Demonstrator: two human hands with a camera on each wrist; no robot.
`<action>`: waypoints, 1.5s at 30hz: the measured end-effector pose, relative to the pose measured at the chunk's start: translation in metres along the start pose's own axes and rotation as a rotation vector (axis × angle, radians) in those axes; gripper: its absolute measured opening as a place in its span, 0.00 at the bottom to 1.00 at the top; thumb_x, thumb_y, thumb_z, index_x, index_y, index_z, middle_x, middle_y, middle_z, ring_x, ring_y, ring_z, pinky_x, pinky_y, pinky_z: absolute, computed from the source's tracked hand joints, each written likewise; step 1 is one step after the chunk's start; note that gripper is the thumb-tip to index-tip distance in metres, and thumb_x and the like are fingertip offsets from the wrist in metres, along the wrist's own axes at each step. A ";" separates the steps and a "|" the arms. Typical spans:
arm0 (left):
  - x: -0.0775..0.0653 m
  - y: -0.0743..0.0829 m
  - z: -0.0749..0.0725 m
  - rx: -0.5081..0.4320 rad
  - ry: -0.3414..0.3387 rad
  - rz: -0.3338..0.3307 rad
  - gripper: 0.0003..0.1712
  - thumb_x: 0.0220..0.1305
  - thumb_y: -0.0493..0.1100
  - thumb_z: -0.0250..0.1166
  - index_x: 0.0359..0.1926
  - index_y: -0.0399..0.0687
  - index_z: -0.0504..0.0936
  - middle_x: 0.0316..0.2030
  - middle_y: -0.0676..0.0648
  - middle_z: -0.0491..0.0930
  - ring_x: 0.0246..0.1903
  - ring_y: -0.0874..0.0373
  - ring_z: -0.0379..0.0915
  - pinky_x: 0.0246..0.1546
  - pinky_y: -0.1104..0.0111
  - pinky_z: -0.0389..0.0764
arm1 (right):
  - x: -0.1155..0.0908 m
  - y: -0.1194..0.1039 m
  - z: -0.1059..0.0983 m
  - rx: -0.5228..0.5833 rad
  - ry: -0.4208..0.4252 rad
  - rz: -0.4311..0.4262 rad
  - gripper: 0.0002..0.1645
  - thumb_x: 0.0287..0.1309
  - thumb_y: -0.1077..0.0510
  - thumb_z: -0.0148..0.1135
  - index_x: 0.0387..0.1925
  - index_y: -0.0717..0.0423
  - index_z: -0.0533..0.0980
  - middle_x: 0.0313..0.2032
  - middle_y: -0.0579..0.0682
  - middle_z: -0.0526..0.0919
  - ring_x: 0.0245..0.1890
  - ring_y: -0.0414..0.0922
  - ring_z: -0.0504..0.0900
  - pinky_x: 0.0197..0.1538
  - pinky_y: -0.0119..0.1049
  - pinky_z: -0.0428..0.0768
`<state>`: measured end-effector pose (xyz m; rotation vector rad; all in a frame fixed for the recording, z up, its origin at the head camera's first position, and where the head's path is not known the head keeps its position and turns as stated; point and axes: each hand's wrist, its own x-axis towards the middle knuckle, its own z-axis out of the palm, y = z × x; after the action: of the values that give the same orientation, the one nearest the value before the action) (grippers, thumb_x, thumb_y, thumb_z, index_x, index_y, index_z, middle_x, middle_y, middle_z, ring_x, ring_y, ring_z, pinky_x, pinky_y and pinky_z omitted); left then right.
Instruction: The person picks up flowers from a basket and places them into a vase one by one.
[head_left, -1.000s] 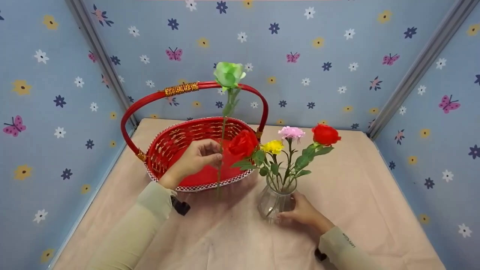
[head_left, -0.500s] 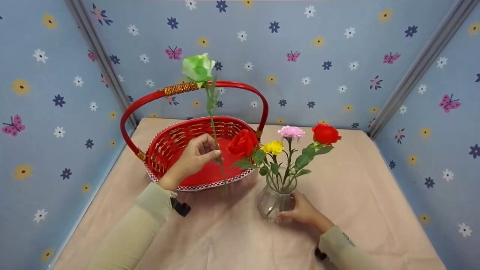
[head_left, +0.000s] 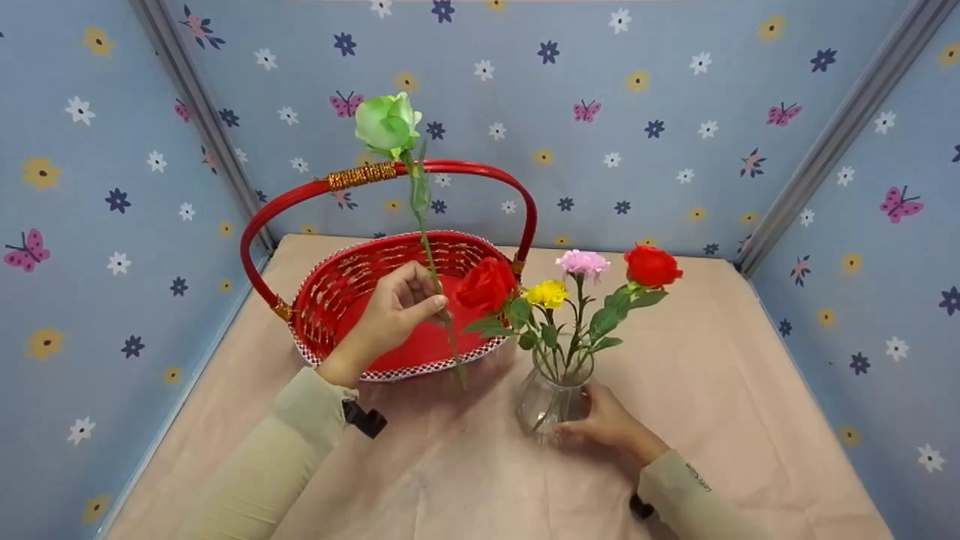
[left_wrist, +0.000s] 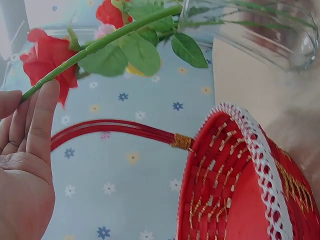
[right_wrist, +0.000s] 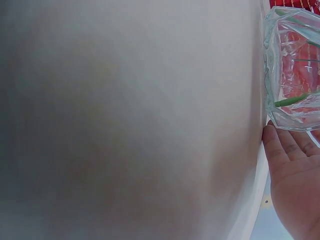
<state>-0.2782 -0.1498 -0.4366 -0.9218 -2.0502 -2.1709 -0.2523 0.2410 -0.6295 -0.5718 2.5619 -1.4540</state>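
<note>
In the head view my left hand (head_left: 394, 307) pinches the thin stem of a green rose (head_left: 387, 124), its bloom up and leaning left, above the red basket (head_left: 321, 301). The left wrist view shows that green stem (left_wrist: 100, 45) between thumb and fingers. My right hand (head_left: 613, 426) holds the lower right side of a clear glass vase (head_left: 534, 409), thumb in front. In the vase stand two red roses (head_left: 651, 267), a yellow flower (head_left: 547, 294) and a pink carnation (head_left: 582, 263). Fingertips meet the glass near its base in the right wrist view.
The basket's arched red handle (head_left: 291, 196) rises behind my left hand. A pale pink cloth (head_left: 720, 352) covers the table. Blue flowered panels (head_left: 660, 165) enclose the back and both sides, with grey posts (head_left: 832, 135) at the corners.
The green rose has tipped to the left, its bloom moving left and up while the stem's lower end swung right. My left hand shifted slightly up. The right hand and vase stayed put.
</note>
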 end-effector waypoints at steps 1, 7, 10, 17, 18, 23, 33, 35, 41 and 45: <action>0.000 0.002 0.001 0.000 -0.001 0.003 0.10 0.75 0.28 0.63 0.44 0.22 0.70 0.33 0.50 0.85 0.32 0.58 0.90 0.40 0.62 0.93 | 0.000 0.000 0.000 0.000 -0.001 0.001 0.56 0.45 0.54 0.89 0.74 0.63 0.70 0.70 0.60 0.80 0.73 0.60 0.74 0.80 0.63 0.64; 0.002 0.013 0.009 0.008 -0.011 0.015 0.09 0.74 0.28 0.64 0.44 0.24 0.71 0.34 0.49 0.86 0.32 0.59 0.90 0.40 0.61 0.93 | 0.001 0.001 0.000 0.002 -0.015 0.015 0.57 0.45 0.53 0.89 0.74 0.61 0.69 0.70 0.58 0.80 0.73 0.57 0.75 0.80 0.61 0.65; 0.004 0.020 0.013 0.005 -0.020 0.028 0.07 0.74 0.27 0.64 0.43 0.27 0.72 0.34 0.49 0.86 0.32 0.58 0.90 0.40 0.61 0.93 | 0.001 0.001 -0.001 -0.002 -0.020 0.015 0.58 0.45 0.51 0.89 0.74 0.61 0.70 0.69 0.58 0.81 0.72 0.57 0.76 0.80 0.62 0.65; 0.010 0.037 0.026 0.004 -0.014 0.031 0.05 0.74 0.27 0.64 0.42 0.33 0.74 0.34 0.48 0.85 0.32 0.59 0.90 0.40 0.61 0.93 | 0.001 0.002 -0.001 -0.009 -0.024 0.004 0.57 0.45 0.51 0.89 0.75 0.60 0.69 0.69 0.58 0.81 0.71 0.57 0.77 0.78 0.60 0.69; 0.010 0.038 0.028 0.007 -0.009 0.028 0.05 0.74 0.27 0.64 0.42 0.34 0.74 0.34 0.48 0.85 0.32 0.59 0.90 0.40 0.62 0.93 | 0.001 0.002 -0.001 -0.009 -0.024 -0.001 0.57 0.46 0.51 0.89 0.74 0.60 0.69 0.69 0.58 0.81 0.71 0.57 0.77 0.78 0.59 0.70; 0.014 0.041 0.039 0.027 0.031 0.014 0.05 0.74 0.28 0.64 0.42 0.35 0.75 0.34 0.48 0.84 0.32 0.59 0.89 0.39 0.63 0.92 | 0.001 0.000 -0.001 -0.013 -0.019 -0.011 0.56 0.46 0.52 0.89 0.74 0.60 0.70 0.68 0.57 0.82 0.70 0.56 0.78 0.77 0.55 0.71; 0.023 0.048 0.064 0.057 0.093 0.010 0.12 0.74 0.30 0.66 0.50 0.22 0.77 0.39 0.32 0.84 0.33 0.58 0.87 0.40 0.64 0.92 | 0.000 0.000 0.000 -0.004 -0.001 -0.021 0.55 0.45 0.52 0.90 0.72 0.60 0.72 0.67 0.57 0.83 0.70 0.56 0.78 0.78 0.55 0.68; 0.025 0.048 0.068 0.065 0.104 0.012 0.11 0.74 0.30 0.66 0.49 0.23 0.78 0.40 0.28 0.83 0.33 0.59 0.87 0.41 0.64 0.92 | 0.000 0.001 0.000 -0.006 -0.002 -0.032 0.55 0.45 0.53 0.90 0.72 0.60 0.71 0.67 0.57 0.83 0.70 0.57 0.78 0.78 0.54 0.68; 0.031 0.050 0.082 0.073 0.109 0.015 0.07 0.74 0.31 0.67 0.48 0.30 0.80 0.40 0.28 0.84 0.33 0.58 0.87 0.40 0.64 0.92 | 0.000 0.001 -0.001 -0.016 -0.009 -0.044 0.56 0.45 0.53 0.89 0.74 0.61 0.70 0.69 0.59 0.82 0.71 0.60 0.77 0.79 0.60 0.67; 0.037 0.050 0.093 0.083 0.103 0.019 0.07 0.73 0.29 0.66 0.48 0.28 0.80 0.39 0.29 0.84 0.33 0.56 0.86 0.40 0.64 0.92 | 0.000 0.001 -0.001 -0.026 -0.011 -0.047 0.56 0.46 0.52 0.88 0.74 0.62 0.70 0.69 0.59 0.82 0.72 0.60 0.76 0.79 0.61 0.66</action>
<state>-0.2516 -0.0580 -0.3787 -0.8001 -2.0583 -2.0599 -0.2534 0.2424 -0.6298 -0.6458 2.5791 -1.4302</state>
